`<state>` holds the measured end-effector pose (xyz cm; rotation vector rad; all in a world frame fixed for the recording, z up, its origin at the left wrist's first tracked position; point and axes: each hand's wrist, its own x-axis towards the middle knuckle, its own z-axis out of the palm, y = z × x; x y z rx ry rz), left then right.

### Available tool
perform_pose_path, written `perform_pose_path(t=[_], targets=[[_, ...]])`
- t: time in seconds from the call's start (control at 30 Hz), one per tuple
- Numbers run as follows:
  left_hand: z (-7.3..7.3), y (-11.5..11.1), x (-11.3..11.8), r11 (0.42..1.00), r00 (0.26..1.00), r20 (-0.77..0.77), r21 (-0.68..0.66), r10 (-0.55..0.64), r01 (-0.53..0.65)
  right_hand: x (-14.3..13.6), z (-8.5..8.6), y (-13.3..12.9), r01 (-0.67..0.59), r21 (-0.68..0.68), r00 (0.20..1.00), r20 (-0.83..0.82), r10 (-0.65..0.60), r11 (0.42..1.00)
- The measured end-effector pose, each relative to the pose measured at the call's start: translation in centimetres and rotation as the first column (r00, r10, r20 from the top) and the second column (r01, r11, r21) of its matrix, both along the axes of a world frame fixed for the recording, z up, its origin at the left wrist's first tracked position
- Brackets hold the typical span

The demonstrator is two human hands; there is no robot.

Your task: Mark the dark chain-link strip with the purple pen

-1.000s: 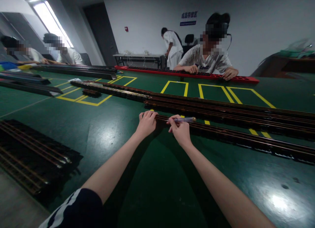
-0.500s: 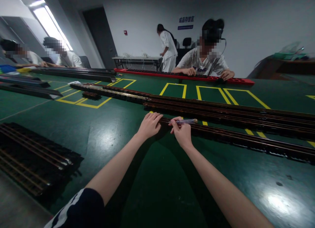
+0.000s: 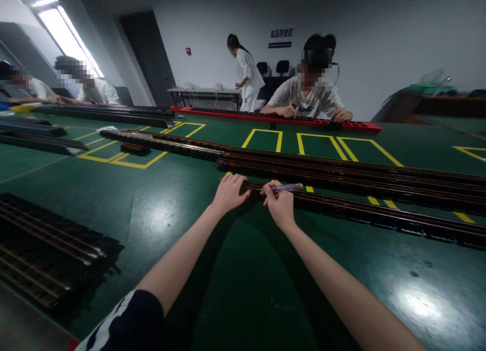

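Note:
My left hand [image 3: 229, 195] lies over the left end of a long dark strip [image 3: 341, 207] with copper-coloured lines, fingers on its far side and thumb on the near side. My right hand [image 3: 280, 205], just to the right, is closed round a slim pen-like tool [image 3: 287, 187] with a clear purplish handle and a gold-coloured end. The tool lies almost level, its thin tip pointing left at the strip between my hands. What the tip touches is too small to make out. Behind the strip lies a bundle of similar dark strips [image 3: 304, 170].
More dark strips [image 3: 49, 245] are stacked at the near left. Dark channels [image 3: 110, 114] lie farther back on the green table [image 3: 167, 189], which has yellow tape outlines. Across it, a co-worker [image 3: 307, 95] works at a long red rail [image 3: 357, 125]. Other people sit or stand beyond.
The view has shifted slightly. My left thumb stretches a little farther right along the strip. My right hand and the pen-like tool have hardly moved.

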<state>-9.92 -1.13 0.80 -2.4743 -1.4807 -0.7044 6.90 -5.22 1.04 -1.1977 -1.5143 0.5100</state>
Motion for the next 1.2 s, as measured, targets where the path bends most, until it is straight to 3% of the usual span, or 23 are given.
perform_pose_path(t=[0.33,0.67,0.9,1.2], targets=[[0.2,-0.4,1.7,0.995,0.991,-0.095,0.035,0.092,-0.089,2.0,0.0,-0.2,-0.192,-0.079,0.981,-0.033,0.190,0.978],[-0.6,-0.3,2.1,0.985,0.980,-0.118,0.071,0.162,-0.154,2.1,-0.2,-0.2,-0.202,-0.083,0.977,-0.093,0.194,0.976],[-0.8,-0.4,2.0,0.989,0.985,-0.096,0.065,0.142,-0.136,2.1,0.0,-0.5,-0.140,-0.065,0.988,-0.069,0.135,0.988],[-0.8,-0.4,1.9,0.988,0.985,-0.096,0.068,0.144,-0.138,2.3,0.2,-0.6,-0.150,-0.077,0.988,-0.044,0.147,0.986]])
